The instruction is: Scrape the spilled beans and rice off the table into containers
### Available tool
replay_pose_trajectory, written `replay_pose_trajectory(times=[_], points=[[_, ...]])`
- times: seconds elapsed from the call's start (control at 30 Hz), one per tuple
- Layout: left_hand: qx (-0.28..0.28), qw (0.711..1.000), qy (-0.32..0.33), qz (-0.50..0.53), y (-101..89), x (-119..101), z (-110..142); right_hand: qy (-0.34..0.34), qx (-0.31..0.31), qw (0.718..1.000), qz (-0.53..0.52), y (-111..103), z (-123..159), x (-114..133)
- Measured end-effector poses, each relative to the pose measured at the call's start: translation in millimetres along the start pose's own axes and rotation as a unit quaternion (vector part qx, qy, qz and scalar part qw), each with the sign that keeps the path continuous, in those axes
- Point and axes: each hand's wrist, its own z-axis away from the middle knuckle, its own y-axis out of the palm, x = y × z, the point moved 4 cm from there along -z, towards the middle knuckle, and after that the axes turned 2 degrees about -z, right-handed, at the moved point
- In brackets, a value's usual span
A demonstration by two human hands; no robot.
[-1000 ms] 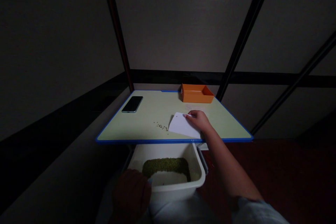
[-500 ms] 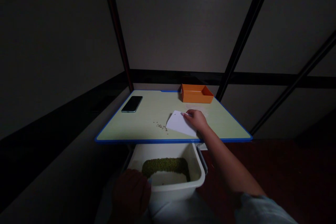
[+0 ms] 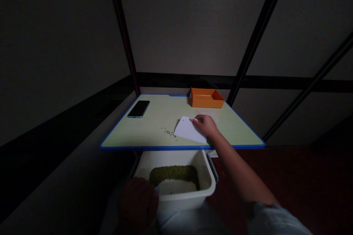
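My right hand is closed on the upper edge of a white card with a small hole in one corner. The card leans low over the tabletop, its left edge beside a scatter of small dark grains. Below the table's front edge is a white bin, pulled out like a drawer. A bed of green grains lies towards its back, and part of its floor shows bare. In deep shadow, my left hand has its fingers closed over the bin's near left rim.
The pale green table has a blue edge. A phone lies at its back left. An orange tray stands at the back right, in front of a panelled wall. Faint pale dust marks the tabletop by the tray.
Almost nothing differs. The card and my right hand have shifted very slightly; my left hand stays on the bin's rim.
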Motion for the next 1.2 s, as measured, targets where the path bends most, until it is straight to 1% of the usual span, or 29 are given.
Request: replay_pose_trajectory(times=[0.13, 0.37, 0.57, 0.7, 0.77, 0.93, 1.03, 1.2], points=[[0.005, 1.0, 0.004, -0.004, 1.5, 1, 3, -0.003, 0.009, 1.0, -0.017, 0, 1, -1], [-0.005, 1.0, 0.008, 0.003, 0.7, 0, 2, -0.003, 0.015, 0.999, -0.028, 0, 3, -2], [-0.013, 1.0, 0.006, -0.006, -0.5, 1, 3, -0.029, 0.026, 0.998, -0.039, 0, 4, 1], [-0.004, 1.0, 0.007, -0.01, -0.3, 1, 4, -0.026, 0.036, 0.999, -0.032, 1, 5, 4], [-0.008, 1.0, 0.004, -0.009, -0.6, 1, 4, -0.024, 0.041, 0.999, -0.024, 2, 5, 6], [0.0, 1.0, 0.002, 0.002, -0.4, 1, 1, -0.024, 0.046, 0.999, -0.013, 6, 5, 11], [-0.008, 1.0, 0.002, -0.006, -2.4, 0, -1, -0.043, 0.048, 0.998, -0.012, 9, 6, 15], [0.008, 1.0, 0.006, -0.003, -1.9, 0, -1, -0.071, 0.057, 0.996, -0.019, 9, 8, 22]])
